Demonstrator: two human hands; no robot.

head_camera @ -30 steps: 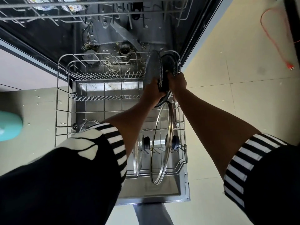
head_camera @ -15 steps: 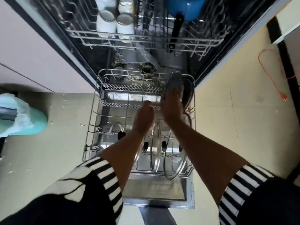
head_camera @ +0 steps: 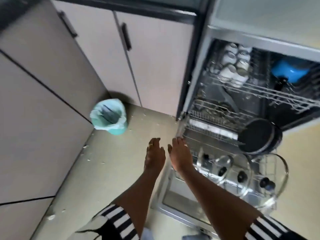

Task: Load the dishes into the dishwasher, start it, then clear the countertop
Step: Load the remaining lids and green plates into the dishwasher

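Observation:
The dishwasher stands open at the right with its lower rack [head_camera: 183, 122] pulled out over the door. Two dark round pans [head_camera: 258, 135] stand on edge at the rack's back right. Several glass lids [head_camera: 242, 175] with black knobs stand upright nearer to me. The upper rack [head_camera: 259, 90] holds white cups [head_camera: 233, 66] and a blue pot [head_camera: 290, 70]. My left hand [head_camera: 155, 155] hovers over the floor, fingers apart, holding nothing. My right hand [head_camera: 180, 155] is beside it with its fingertips at the lower rack's left front corner, empty.
A teal bin [head_camera: 110, 116] lined with a bag sits on the floor in the cabinet corner at the left. Pale cabinet doors [head_camera: 152, 58] with black handles fill the left and back. Crumbs are scattered over the floor [head_camera: 103, 170].
Both hands have let go of the dark pans and drawn back to the left, off the rack. My head has turned left, bringing the cabinets and bin into view.

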